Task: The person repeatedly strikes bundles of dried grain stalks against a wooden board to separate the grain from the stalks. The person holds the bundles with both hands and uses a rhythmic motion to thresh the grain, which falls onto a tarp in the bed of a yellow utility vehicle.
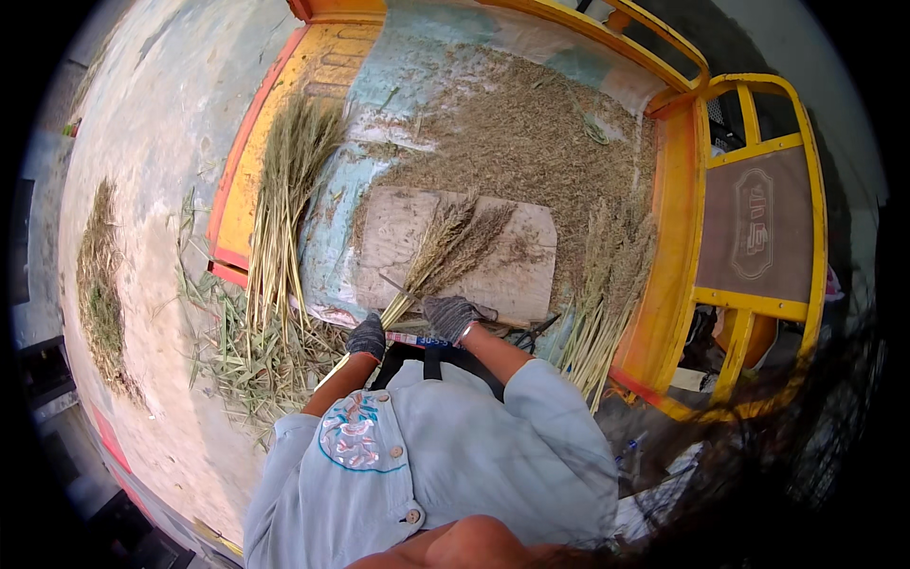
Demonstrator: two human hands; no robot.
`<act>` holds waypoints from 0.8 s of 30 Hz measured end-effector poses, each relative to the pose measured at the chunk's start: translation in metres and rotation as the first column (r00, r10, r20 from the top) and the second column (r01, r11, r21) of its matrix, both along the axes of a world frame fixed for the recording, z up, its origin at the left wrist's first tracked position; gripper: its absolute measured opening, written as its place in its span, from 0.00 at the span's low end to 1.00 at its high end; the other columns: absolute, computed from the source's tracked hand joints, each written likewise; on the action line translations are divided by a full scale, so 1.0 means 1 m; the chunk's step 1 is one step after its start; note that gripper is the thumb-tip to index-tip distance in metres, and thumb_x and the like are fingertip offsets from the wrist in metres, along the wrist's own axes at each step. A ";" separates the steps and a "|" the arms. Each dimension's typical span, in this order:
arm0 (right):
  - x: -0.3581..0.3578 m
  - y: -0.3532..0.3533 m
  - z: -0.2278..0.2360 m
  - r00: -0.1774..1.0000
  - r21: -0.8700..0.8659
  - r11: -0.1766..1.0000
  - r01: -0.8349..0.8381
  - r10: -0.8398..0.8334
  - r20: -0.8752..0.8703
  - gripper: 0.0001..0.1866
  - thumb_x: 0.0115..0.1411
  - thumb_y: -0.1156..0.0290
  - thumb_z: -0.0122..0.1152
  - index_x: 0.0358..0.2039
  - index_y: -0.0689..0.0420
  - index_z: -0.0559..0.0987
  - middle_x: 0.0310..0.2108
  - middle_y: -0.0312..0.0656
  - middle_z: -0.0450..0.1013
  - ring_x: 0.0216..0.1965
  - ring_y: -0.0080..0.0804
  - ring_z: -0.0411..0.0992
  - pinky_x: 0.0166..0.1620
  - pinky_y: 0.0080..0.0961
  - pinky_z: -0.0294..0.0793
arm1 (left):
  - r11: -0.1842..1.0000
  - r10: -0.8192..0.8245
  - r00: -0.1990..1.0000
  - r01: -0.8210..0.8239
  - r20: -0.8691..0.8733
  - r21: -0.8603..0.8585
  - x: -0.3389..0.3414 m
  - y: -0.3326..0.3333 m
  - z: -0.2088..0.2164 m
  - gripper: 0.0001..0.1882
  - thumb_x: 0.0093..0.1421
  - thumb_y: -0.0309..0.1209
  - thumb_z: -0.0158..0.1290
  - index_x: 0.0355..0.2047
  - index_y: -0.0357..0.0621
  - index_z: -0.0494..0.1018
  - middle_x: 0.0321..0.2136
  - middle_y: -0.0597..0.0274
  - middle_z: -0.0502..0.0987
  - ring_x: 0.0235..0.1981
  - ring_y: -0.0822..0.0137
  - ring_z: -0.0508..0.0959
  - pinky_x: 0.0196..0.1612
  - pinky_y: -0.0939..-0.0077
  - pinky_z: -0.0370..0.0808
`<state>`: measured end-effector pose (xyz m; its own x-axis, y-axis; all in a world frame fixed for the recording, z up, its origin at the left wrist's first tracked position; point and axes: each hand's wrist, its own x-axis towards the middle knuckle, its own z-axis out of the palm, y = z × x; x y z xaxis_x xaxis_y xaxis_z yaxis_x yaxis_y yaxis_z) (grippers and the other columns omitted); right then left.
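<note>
My left hand (368,335), in a grey knit glove, is closed around the pale lower stalks of a small bundle of seed-headed stalks (445,242). The seed heads lie fanned out over a worn wooden board (526,275). My right hand (449,317), gloved alike, is closed beside the stalks at the board's near edge. From it a thin, dark bar-like tool (392,284) sticks out across the stalks. What looks like its handle end shows on the hand's other side; the exact kind cannot be made out.
Loose seed and chaff (531,123) covers the sheet-lined cart bed. Bundled stalks lie at the left (280,204) and right (607,284). The yellow cart's side panel (758,228) stands at right. Leaf litter (256,360) and a straw heap (102,284) lie on the ground, left.
</note>
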<state>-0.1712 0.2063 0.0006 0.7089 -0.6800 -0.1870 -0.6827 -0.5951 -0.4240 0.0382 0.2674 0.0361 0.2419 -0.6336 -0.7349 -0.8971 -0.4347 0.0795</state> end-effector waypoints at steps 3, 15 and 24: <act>-0.068 -0.055 -0.026 0.972 -0.141 0.968 0.207 -0.220 -0.085 0.12 0.55 0.68 0.45 0.33 0.62 0.72 0.23 0.53 0.74 0.24 0.45 0.75 0.24 0.43 0.72 | 0.996 -0.052 0.999 0.052 -0.008 -0.073 0.001 -0.004 -0.012 0.12 0.58 0.33 0.39 0.38 0.43 0.69 0.32 0.44 0.76 0.36 0.49 0.77 0.38 0.54 0.72; -0.095 -0.079 0.059 0.573 0.143 0.556 0.818 -0.773 -0.271 0.20 0.60 0.55 0.46 0.38 0.61 0.70 0.25 0.57 0.73 0.28 0.52 0.74 0.28 0.46 0.72 | 0.993 0.034 0.999 -0.035 -0.009 -0.116 0.005 0.019 -0.031 0.12 0.54 0.35 0.46 0.35 0.43 0.70 0.33 0.43 0.75 0.37 0.45 0.76 0.39 0.53 0.72; -0.043 0.029 -0.007 0.940 0.358 0.869 0.341 -0.319 -0.122 0.24 0.55 0.51 0.52 0.38 0.62 0.69 0.25 0.52 0.74 0.28 0.47 0.75 0.29 0.44 0.74 | 0.864 0.489 0.489 -0.160 -0.722 0.477 -0.018 0.031 -0.027 0.11 0.47 0.30 0.60 0.29 0.40 0.72 0.19 0.60 0.74 0.19 0.68 0.75 0.21 0.74 0.73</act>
